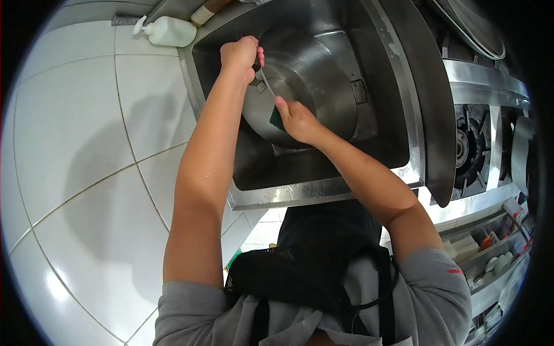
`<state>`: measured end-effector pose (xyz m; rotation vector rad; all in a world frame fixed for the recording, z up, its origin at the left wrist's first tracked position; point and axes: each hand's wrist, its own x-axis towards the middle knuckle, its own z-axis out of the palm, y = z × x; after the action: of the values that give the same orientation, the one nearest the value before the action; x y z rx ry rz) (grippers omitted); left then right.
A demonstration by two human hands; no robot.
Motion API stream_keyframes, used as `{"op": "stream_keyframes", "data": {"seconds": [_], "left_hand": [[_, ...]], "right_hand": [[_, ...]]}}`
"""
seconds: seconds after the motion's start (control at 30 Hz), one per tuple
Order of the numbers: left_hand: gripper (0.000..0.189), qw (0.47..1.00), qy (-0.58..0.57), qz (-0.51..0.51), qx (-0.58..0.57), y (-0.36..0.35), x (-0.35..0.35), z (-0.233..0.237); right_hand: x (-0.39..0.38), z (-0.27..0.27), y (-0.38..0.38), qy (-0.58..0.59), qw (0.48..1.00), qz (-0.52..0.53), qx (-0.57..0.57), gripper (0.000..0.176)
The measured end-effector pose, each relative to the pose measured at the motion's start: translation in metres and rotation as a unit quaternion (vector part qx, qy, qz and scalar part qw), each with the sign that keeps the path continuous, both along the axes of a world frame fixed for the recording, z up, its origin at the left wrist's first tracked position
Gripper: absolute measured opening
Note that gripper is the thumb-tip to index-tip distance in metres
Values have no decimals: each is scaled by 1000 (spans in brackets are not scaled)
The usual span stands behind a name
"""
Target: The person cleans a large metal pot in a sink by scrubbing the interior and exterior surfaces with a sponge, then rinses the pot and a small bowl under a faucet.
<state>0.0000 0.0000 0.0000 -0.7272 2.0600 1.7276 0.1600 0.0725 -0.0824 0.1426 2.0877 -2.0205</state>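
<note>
Right, my left hand (239, 56) is curled round the handle end of a thin metal utensil (267, 82), and my right hand (297, 120) pinches a green scouring pad (277, 119) close to its other end, thumb on top. Both are over the sink (311, 193), above the large round metal pot (329, 109) sitting in it. Whether the utensil has an edge I cannot tell, as my fingers hide part of it.

To scrub it well, I reckon my left grip should be firm and steady so the thin shaft doesn't twist. The pad ought to fold round both sides, with light, even strokes running lengthwise away from the gripping hand. Fingertips are best tucked behind the pad in case the end is sharp, and staying low over the pot should limit splashes.

Counting up: one utensil, one pad, one pot, one sink, two hands. On the white tiled surface (63, 115) by the sink's corner I make out one pump bottle (173, 32); off to my right, one burner (463, 148) shows clearly.
</note>
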Motion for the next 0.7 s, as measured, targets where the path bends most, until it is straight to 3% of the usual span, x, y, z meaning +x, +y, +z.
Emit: {"op": "stream_keyframes", "data": {"seconds": [0.07,0.17,0.27,0.33,0.43,0.5,0.53,0.63,0.7], "left_hand": [[9,1000,4,-21,-18,4,7,-1],[9,999,37,-15,-7,10,-5,11],[10,999,25,-28,-1,6,-6,1],[10,999,27,-30,0,0,-4,2],[11,999,22,-39,-22,2,-3,4],[10,997,40,-53,-25,6,0,6],[10,997,43,-53,-26,10,-3,7],[10,998,43,-50,-17,15,2,3],[9,997,45,-51,-24,17,-1,2]], "right_hand": [[-13,6,-2,-59,998,12,34,64],[-89,8,-7,-33,998,-33,31,66],[-62,6,-9,-8,998,-41,43,65],[-17,12,1,-57,997,24,55,64],[17,4,7,-33,997,33,58,62],[-5,1,-4,-13,998,19,54,63],[-32,2,-13,36,997,-57,37,62],[-90,-3,-10,-29,995,-92,39,62],[-91,-30,-12,141,974,-83,155,60]]}}
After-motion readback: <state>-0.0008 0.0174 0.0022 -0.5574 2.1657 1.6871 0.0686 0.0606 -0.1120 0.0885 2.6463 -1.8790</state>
